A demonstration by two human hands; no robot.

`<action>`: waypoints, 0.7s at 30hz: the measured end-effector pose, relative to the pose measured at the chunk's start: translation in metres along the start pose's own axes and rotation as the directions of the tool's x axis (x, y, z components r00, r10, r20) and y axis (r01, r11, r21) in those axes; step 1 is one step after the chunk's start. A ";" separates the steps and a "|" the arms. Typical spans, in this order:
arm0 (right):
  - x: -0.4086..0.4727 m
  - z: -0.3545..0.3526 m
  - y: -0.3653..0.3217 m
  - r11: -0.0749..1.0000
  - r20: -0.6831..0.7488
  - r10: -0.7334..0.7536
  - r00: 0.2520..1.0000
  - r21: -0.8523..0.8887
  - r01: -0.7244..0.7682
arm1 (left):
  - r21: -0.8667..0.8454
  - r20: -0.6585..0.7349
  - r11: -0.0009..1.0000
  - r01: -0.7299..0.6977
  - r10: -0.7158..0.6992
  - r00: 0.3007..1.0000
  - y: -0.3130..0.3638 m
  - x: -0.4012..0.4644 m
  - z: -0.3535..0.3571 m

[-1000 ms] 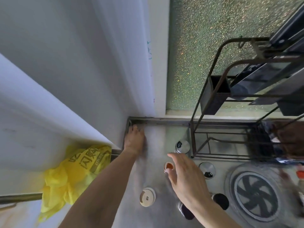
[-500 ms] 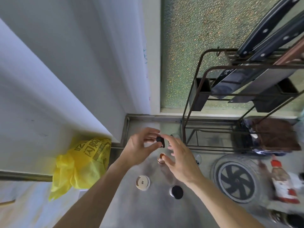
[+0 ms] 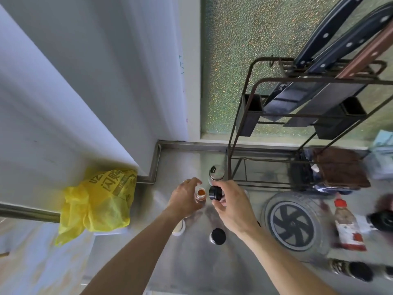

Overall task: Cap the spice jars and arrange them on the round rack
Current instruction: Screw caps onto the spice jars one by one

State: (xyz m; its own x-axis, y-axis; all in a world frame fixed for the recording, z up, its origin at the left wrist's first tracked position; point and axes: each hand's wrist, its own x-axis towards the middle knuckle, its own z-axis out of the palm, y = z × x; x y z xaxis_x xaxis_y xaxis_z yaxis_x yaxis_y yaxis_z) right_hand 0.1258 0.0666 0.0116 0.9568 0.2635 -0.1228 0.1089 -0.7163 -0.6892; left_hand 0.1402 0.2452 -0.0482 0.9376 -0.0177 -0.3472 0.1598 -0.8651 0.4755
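Note:
My left hand (image 3: 186, 198) grips a small glass spice jar (image 3: 201, 194) with orange powder, its mouth uncovered. My right hand (image 3: 230, 202) holds a black cap (image 3: 215, 193) just to the right of the jar's mouth, tilted on its side and apart from the jar. Behind them stands a jar with a silver shaker lid (image 3: 216, 173). A black-capped jar (image 3: 217, 235) stands on the steel counter below my right wrist. A white lid (image 3: 178, 228) lies partly hidden under my left forearm. The round rack (image 3: 294, 225) with a black spoked centre lies to the right.
A dark metal knife rack (image 3: 297, 116) with knives stands at the back right. A yellow plastic bag (image 3: 97, 201) hangs at the left. A red-capped sauce bottle (image 3: 346, 224) lies at the right, and more dark-capped jars (image 3: 359, 271) stand at the lower right. White wall fills the left.
The black cap has passed from my left hand to my right hand. My left hand has taken hold of the orange spice jar. The view has shifted a little.

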 end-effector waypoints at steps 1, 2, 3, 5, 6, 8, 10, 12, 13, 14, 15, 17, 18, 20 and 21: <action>-0.003 0.000 0.002 1.000 0.001 0.010 1.000 -0.005 -0.010 | -0.002 -0.006 1.000 0.021 -0.021 1.000 -0.001 0.004 0.009; -0.005 0.000 0.004 1.000 -0.001 0.018 1.000 -0.011 -0.018 | -0.007 -0.024 0.999 0.039 -0.039 0.999 0.000 0.006 0.015; -0.007 -0.001 0.006 1.000 -0.006 0.024 1.000 -0.016 -0.024 | -0.014 -0.049 0.998 0.055 -0.056 0.997 0.000 0.008 0.020; -0.012 -0.006 0.008 0.999 -0.019 0.026 0.999 -0.018 -0.027 | -0.032 -0.104 0.997 0.075 -0.078 0.992 0.002 0.008 0.024; -0.014 -0.010 0.007 1.000 -0.027 0.023 0.999 -0.014 -0.023 | -0.054 -0.129 0.996 0.073 -0.079 0.989 0.003 0.006 0.023; -0.017 -0.021 0.005 1.000 -0.045 0.008 0.999 0.011 -0.008 | -0.143 -0.174 0.989 0.042 -0.067 0.982 0.007 -0.002 0.016; -0.021 -0.038 -0.002 0.999 -0.054 -0.021 0.998 0.037 0.023 | -0.238 -0.224 0.970 -0.045 -0.009 0.974 0.017 -0.015 0.001; -0.024 -0.059 -0.014 0.996 -0.030 -0.067 0.997 0.049 0.069 | -0.310 -0.290 0.938 -0.156 0.062 0.955 0.031 -0.032 -0.020; -0.026 -0.072 -0.021 0.994 -0.015 -0.096 0.995 0.052 0.096 | -0.345 -0.320 0.915 -0.208 0.094 0.943 0.040 -0.042 -0.032; -0.029 -0.086 -0.031 0.991 -0.002 -0.127 0.992 0.051 0.126 | -0.386 -0.342 0.886 -0.257 0.122 0.932 0.050 -0.053 -0.044; -0.033 -0.100 -0.040 0.987 0.010 -0.156 0.988 0.049 0.156 | -0.423 -0.358 0.854 -0.302 0.148 0.922 0.061 -0.063 -0.057; -0.043 -0.131 -0.060 0.975 0.018 -0.218 0.976 0.049 0.217 | -0.468 -0.382 0.800 -0.375 0.199 0.902 0.082 -0.086 -0.082; -0.049 -0.146 -0.069 0.969 0.019 -0.245 0.969 0.043 0.244 | -0.475 -0.388 0.782 -0.403 0.225 0.894 0.091 -0.098 -0.092; -0.062 -0.177 -0.086 0.954 0.025 -0.299 0.954 0.005 0.299 | -0.480 -0.395 0.759 -0.441 0.262 0.881 0.107 -0.120 -0.108; -0.067 -0.191 -0.094 0.945 0.033 -0.325 0.945 -0.023 0.326 | -0.497 -0.393 0.744 -0.446 0.266 0.880 0.115 -0.130 -0.114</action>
State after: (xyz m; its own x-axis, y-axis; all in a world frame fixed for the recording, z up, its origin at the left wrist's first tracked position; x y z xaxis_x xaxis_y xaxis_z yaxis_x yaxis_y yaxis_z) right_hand 0.1026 -0.0073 0.2215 0.8598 0.5036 0.0844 0.4211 -0.6059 -0.6749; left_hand 0.0718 0.2053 0.1443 0.9892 -0.0485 0.1380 -0.1460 -0.3871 0.9104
